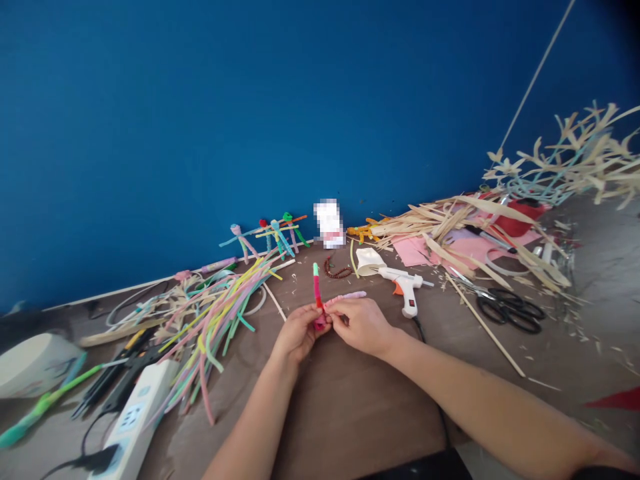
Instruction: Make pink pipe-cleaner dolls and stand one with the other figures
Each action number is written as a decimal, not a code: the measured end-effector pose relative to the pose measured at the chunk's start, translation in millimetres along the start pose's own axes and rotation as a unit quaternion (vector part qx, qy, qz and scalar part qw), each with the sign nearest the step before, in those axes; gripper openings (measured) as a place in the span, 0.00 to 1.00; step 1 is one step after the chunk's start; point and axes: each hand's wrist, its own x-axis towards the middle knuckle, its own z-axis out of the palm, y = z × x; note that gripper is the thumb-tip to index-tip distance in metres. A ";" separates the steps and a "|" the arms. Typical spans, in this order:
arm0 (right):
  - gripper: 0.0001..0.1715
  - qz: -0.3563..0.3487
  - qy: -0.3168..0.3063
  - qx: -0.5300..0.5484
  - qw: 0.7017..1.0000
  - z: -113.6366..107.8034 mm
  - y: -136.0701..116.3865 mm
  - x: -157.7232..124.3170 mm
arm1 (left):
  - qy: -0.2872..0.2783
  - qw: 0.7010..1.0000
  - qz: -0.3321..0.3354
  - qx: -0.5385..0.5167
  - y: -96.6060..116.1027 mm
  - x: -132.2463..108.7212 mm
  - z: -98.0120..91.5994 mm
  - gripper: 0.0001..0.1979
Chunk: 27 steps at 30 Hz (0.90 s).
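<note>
Over the middle of the table, my left hand (pixel 299 328) pinches a small figure of wound pipe cleaners (pixel 317 285), with a green tip, a red and magenta stem and a pink lower part. Close beside it, my right hand (pixel 361 323) has thumb and forefinger pressed together on the pink pipe cleaner (pixel 345 297), whose pale lilac end points right. My fingers hide the spot where the pieces meet. Beyond my hands lies a string of brown beads (pixel 338 272). A white glue gun (pixel 409 287) with an orange trigger lies to the right of my right hand.
Loose pipe cleaners (pixel 225 300) and a white power strip (pixel 137 413) lie left. Several pipe-cleaner figures (pixel 275 233) lean on the blue wall (pixel 250 120). Black-handled scissors (pixel 510 310), a thin stick (pixel 485 327), dried husk strips (pixel 440 223) and pink sheets (pixel 410 250) lie right.
</note>
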 end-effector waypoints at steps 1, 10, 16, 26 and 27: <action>0.12 0.010 0.003 0.012 1.000 0.7 0.7 0.2 | 0.000 1.000 -0.001 -0.005 0.0 0.4 -0.5 0.03; 0.10 0.259 -0.084 0.357 0.894 16.8 14.8 8.3 | 0.007 1.000 0.016 -0.008 4.4 1.8 -7.8 0.03; 0.06 0.344 -0.175 0.499 0.776 10.9 29.2 13.8 | 0.000 1.000 0.011 0.025 6.9 -0.7 -7.3 0.05; 0.06 0.338 -0.202 0.503 0.769 8.5 37.6 14.5 | -0.087 0.992 -0.034 0.082 6.7 -6.1 -9.2 0.09; 0.05 0.339 -0.194 0.502 0.771 8.4 38.1 15.1 | -0.093 0.989 -0.032 0.109 6.1 -6.3 -9.0 0.09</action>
